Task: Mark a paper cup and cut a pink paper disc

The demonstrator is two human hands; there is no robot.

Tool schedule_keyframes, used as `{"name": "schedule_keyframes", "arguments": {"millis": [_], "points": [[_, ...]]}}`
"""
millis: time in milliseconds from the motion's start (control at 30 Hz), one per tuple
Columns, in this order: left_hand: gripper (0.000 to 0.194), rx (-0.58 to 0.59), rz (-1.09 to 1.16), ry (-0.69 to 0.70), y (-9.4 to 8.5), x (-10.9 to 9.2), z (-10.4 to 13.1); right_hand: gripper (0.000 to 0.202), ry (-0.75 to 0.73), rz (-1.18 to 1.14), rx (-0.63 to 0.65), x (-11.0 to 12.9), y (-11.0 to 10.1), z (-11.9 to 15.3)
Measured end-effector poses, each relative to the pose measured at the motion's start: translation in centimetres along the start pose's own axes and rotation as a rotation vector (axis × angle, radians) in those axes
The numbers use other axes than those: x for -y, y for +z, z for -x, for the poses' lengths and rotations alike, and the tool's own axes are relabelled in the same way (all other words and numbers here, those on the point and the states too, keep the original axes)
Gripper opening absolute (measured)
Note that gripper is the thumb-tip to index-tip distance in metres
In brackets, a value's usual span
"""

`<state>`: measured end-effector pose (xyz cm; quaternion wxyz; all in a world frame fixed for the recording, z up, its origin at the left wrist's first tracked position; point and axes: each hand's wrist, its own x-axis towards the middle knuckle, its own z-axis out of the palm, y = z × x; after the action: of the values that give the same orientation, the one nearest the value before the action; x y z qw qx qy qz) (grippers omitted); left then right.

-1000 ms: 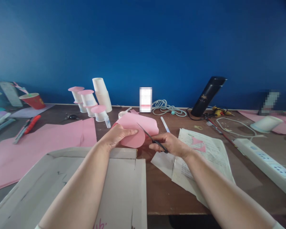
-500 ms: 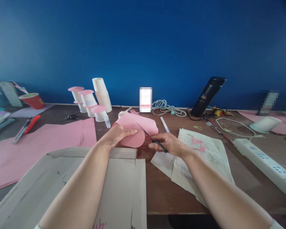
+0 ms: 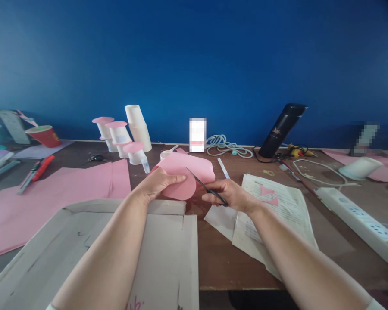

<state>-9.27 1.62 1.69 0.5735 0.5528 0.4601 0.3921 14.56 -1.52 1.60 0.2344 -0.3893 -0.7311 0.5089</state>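
Note:
My left hand [image 3: 157, 183] is closed on a curling sheet of pink paper [image 3: 194, 165], its thumb pressed on top. The part under the thumb has a rounded lower edge. In my right hand [image 3: 228, 193] is a pair of black-handled scissors [image 3: 217, 196], its fingers around the handles. The blades point up and left and lie across the pink paper, along the rounded edge. Part of the fingers behind the paper is hidden.
Grey cardboard [image 3: 168, 249] lies under my left forearm, pink sheets [image 3: 67, 185] and a utility knife [image 3: 35, 172] farther left. Paper cups [image 3: 119, 134] stand behind. Printed papers [image 3: 287, 215], a black flask [image 3: 282, 131] and a power strip [image 3: 358, 219] are to the right.
Almost nothing differs. The pink paper and both hands have shifted only very slightly, and the scissors stay at the paper's rounded edge.

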Motion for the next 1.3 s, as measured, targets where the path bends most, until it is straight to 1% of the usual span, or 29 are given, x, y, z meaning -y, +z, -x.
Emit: {"name": "schedule_keyframes", "arguments": {"millis": [200,367,400,500,567,733,900,1033,1133,1300], "points": [[0.048,0.002,0.020,-0.020,-0.06,-0.05,0.01,0.033,0.003,0.005,-0.002,0.06,-0.10,0.08],[0.048,-0.003,-0.012,-0.002,-0.20,0.22,-0.30,0.034,0.013,-0.012,-0.008,-0.01,-0.01,-0.01],[0.049,-0.009,-0.022,0.001,-0.23,0.31,-0.38,0.037,0.019,-0.031,-0.011,-0.09,0.04,-0.07],[0.052,-0.024,-0.038,0.019,-0.29,0.53,-0.61,0.054,0.026,-0.096,-0.016,-0.47,0.23,-0.25],[0.052,-0.019,-0.040,0.037,-0.33,0.60,-0.71,0.058,0.021,-0.116,-0.022,-0.68,0.30,-0.34],[0.050,-0.001,-0.059,0.044,-0.46,0.58,-0.71,0.057,0.034,-0.102,-0.019,-0.48,0.24,-0.29],[0.050,0.041,0.000,0.054,-0.29,0.22,-0.35,0.053,0.023,-0.072,-0.018,-0.19,0.14,-0.21],[0.051,0.087,0.038,0.010,-0.14,0.01,-0.12,0.052,0.016,-0.062,-0.001,-0.41,0.04,-0.17],[0.051,0.098,0.049,-0.026,-0.18,0.04,-0.07,0.050,0.005,-0.047,0.021,-0.57,-0.08,-0.13],[0.049,0.115,0.077,-0.051,-0.21,0.12,-0.05,0.041,-0.014,-0.048,0.047,-0.44,-0.21,-0.02]]}}
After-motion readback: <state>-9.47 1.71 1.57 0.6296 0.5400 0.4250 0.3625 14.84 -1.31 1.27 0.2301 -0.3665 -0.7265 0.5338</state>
